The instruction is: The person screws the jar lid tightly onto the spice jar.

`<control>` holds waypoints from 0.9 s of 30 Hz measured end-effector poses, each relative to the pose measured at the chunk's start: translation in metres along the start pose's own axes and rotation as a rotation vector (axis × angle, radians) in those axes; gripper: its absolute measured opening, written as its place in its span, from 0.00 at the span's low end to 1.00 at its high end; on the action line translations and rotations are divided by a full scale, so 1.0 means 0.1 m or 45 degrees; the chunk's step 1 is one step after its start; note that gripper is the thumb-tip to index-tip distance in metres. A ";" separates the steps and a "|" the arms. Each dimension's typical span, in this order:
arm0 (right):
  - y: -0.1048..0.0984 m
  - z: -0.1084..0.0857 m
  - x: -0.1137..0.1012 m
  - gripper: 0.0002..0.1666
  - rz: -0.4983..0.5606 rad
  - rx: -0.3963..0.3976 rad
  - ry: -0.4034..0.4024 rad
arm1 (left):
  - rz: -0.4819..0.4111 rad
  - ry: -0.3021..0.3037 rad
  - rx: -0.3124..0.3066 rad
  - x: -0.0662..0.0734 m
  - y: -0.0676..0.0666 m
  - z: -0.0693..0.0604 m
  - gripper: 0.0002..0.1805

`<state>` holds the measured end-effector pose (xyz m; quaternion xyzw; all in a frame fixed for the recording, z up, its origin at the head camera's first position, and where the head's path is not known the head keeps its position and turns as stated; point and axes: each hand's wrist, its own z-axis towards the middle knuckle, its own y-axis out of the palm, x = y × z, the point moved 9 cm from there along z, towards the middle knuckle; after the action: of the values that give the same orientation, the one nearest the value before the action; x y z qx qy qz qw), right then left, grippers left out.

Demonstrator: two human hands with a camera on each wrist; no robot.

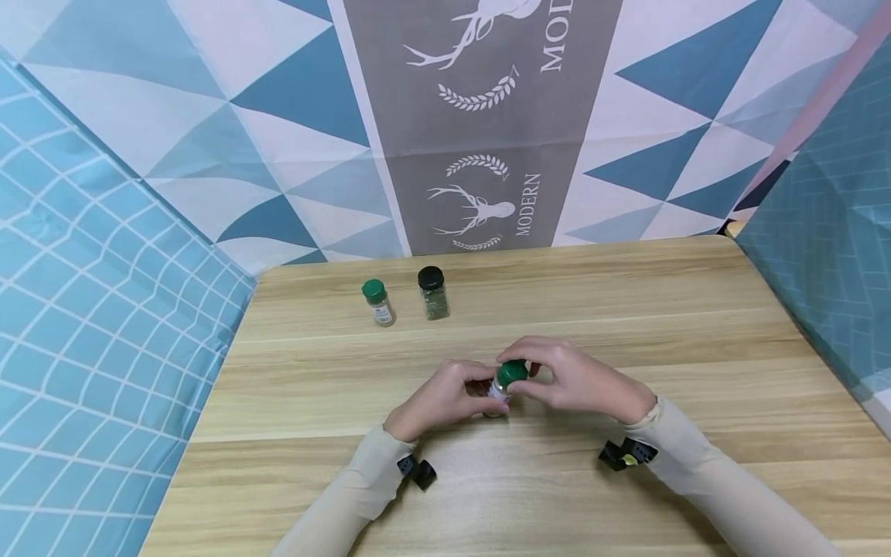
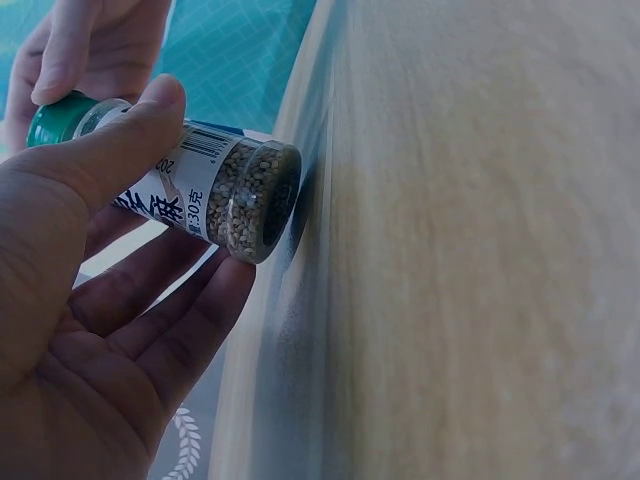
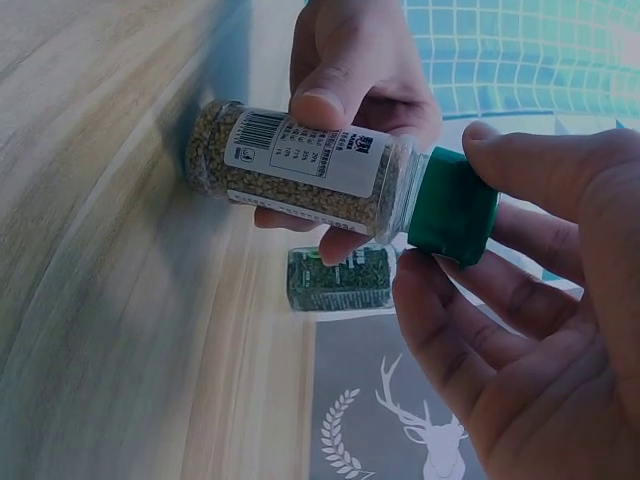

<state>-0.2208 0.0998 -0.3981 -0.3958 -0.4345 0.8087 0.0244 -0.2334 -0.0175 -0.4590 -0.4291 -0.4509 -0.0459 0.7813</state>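
A clear seasoning jar (image 3: 300, 170) full of small pale seeds, with a white barcode label, stands at the middle of the table. My left hand (image 1: 448, 398) grips its body between thumb and fingers. At the top, my right hand (image 1: 567, 375) pinches the green cap (image 3: 452, 208) with thumb and fingertips. A strip of clear neck shows under the cap. In the left wrist view the jar's base (image 2: 270, 200) is close to the tabletop; whether it touches, I cannot tell.
Farther back on the wooden table (image 1: 334, 379) stand a small green-capped jar (image 1: 379, 303) and a black-capped jar (image 1: 435, 294) of green herbs. A patterned cloth (image 1: 292, 155) hangs behind the table's back edge. Blue sheets flank both sides.
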 end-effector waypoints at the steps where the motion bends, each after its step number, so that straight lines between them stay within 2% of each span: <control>1: 0.00 0.00 0.01 0.21 -0.003 0.003 0.007 | 0.001 -0.002 0.000 0.00 0.00 0.00 0.16; 9: 0.00 0.01 0.05 0.23 -0.015 0.009 0.064 | -0.017 -0.011 0.004 -0.01 0.00 0.00 0.20; 20: 0.02 0.00 0.14 0.25 0.003 -0.052 0.203 | 0.000 0.003 0.007 0.00 0.00 -0.01 0.22; 23: 0.02 0.01 0.13 0.27 -0.011 -0.057 0.189 | -0.005 -0.005 0.002 0.00 0.00 0.00 0.21; 27: 0.03 0.02 0.09 0.27 -0.040 -0.057 0.104 | -0.010 -0.017 -0.003 -0.01 -0.01 0.00 0.19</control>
<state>-0.2274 0.1003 -0.4049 -0.4220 -0.4573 0.7815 0.0458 -0.2339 -0.0183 -0.4593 -0.4286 -0.4576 -0.0467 0.7776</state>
